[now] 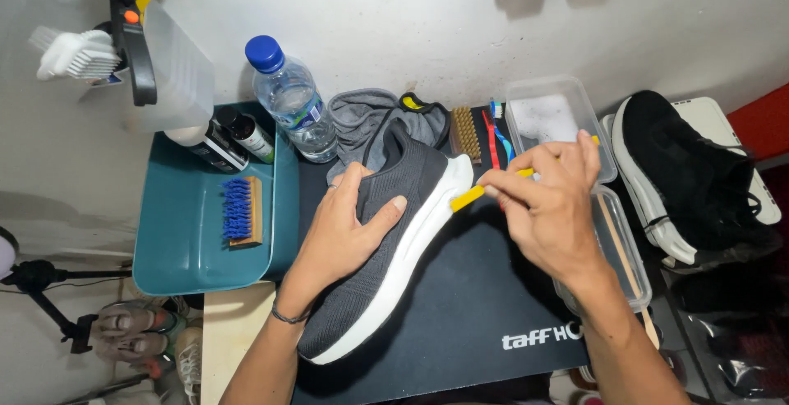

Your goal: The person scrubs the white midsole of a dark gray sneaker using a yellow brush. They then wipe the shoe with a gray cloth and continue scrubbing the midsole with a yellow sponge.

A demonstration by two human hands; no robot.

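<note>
1. Left hand (pixel 345 228), nearest the camera: laid flat over the upper of the shoe, thumb across the knit, pressing it down on the mat; a dark band sits on the wrist.
2. Right hand (pixel 551 208): fingers pinched round a yellow-handled brush (pixel 470 197), its tip touching the white sole near the heel.
3. Black mat (pixel 460 306): covers the table under the shoe.
4. Teal tray (pixel 185 249): left of the mat, holding a blue-bristled brush (pixel 242 212) and dark bottles (pixel 234 138).
5. Grey shoe (pixel 386 265): lies on its side on the mat, white sole turned to the right, toe toward the camera.
6. Black shoe (pixel 690 179): at the right, well apart.
7. Clear plastic boxes (pixel 559 117): beyond the right hand.
8. Water bottle (pixel 292 101): upright behind the shoe, beside a grey cloth (pixel 362 117).
9. Step in hand, by judgement: scrubbing the sole edge. The next stroke calls for a steady hold and short passes along the rim.
</note>
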